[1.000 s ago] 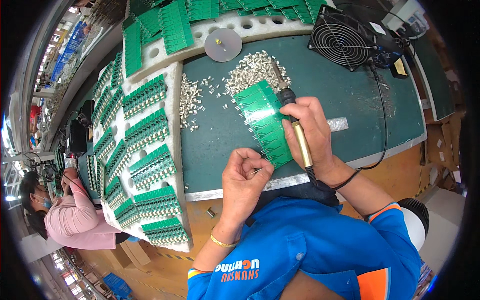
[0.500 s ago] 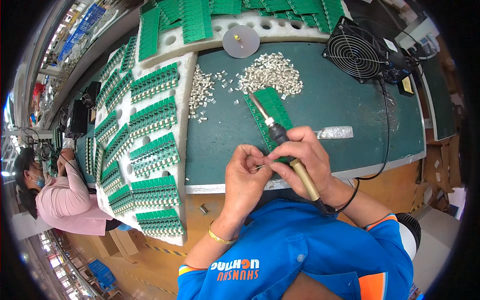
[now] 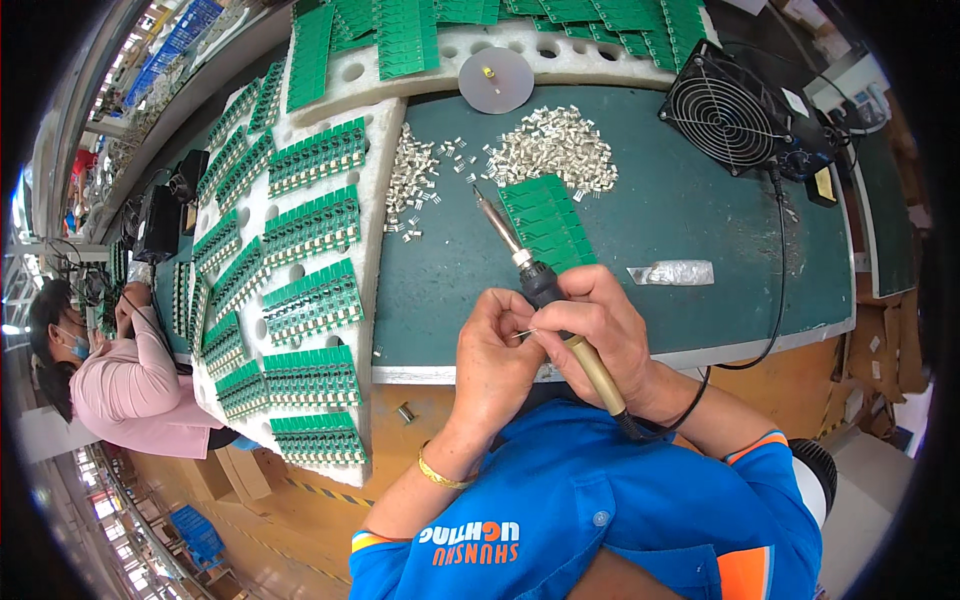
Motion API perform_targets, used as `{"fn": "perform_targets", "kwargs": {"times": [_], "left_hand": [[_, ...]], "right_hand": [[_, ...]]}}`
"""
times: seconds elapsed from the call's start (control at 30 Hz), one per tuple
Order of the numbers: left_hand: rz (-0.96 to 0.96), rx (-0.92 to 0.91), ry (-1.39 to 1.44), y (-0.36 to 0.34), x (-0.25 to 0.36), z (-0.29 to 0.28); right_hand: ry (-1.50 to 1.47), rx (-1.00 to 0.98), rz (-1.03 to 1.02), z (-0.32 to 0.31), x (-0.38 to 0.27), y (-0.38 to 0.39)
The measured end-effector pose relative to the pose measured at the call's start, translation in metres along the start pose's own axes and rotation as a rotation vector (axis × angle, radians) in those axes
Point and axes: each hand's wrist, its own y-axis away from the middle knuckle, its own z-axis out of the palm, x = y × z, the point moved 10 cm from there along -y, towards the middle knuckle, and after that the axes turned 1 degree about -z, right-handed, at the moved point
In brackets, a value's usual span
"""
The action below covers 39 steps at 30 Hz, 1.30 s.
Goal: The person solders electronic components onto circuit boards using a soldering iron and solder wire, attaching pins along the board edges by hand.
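Observation:
My right hand (image 3: 608,335) is closed around a soldering iron (image 3: 541,284) with a black grip and a gold-coloured handle. The iron slants up and left, its metal tip just left of a green circuit board (image 3: 548,222) lying on the table. Against it, my left hand (image 3: 493,362) pinches a thin silvery solder wire (image 3: 524,334) whose short end shows between the fingertips. The fingertips of both hands meet around this wire. Beyond the board lies a pile of small white connectors with metal pins (image 3: 552,150).
White foam trays (image 3: 385,190) at left carry rows of populated green boards (image 3: 315,225); bare boards (image 3: 408,40) lie on foam at the back. A round metal disc (image 3: 497,85), a black fan (image 3: 727,112) and a silvery packet (image 3: 675,273) are on the table. A co-worker (image 3: 140,375) sits at left.
The iron's tip has swung left, from over the circuit board to beside it. Both hands stay close together with the solder wire between them. The view has shifted slightly.

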Motion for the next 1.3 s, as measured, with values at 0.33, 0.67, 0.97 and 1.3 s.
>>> {"fn": "perform_targets", "kwargs": {"times": [0.33, 0.67, 0.97, 1.3], "left_hand": [[-0.006, -0.034, 0.178, -0.001, -0.004, 0.006], [-0.065, -0.058, 0.123, 0.001, -0.004, 0.003], [-0.09, -0.026, 0.116, 0.004, -0.004, 0.003], [-0.08, 0.002, 0.077, 0.003, -0.006, 0.002]], "right_hand": [[0.065, 0.016, 0.157, -0.02, 0.021, 0.013], [0.101, -0.023, 0.146, -0.018, 0.022, 0.021], [0.128, -0.086, 0.141, -0.015, 0.022, 0.023], [0.106, -0.043, 0.186, -0.02, 0.025, 0.028]]}}
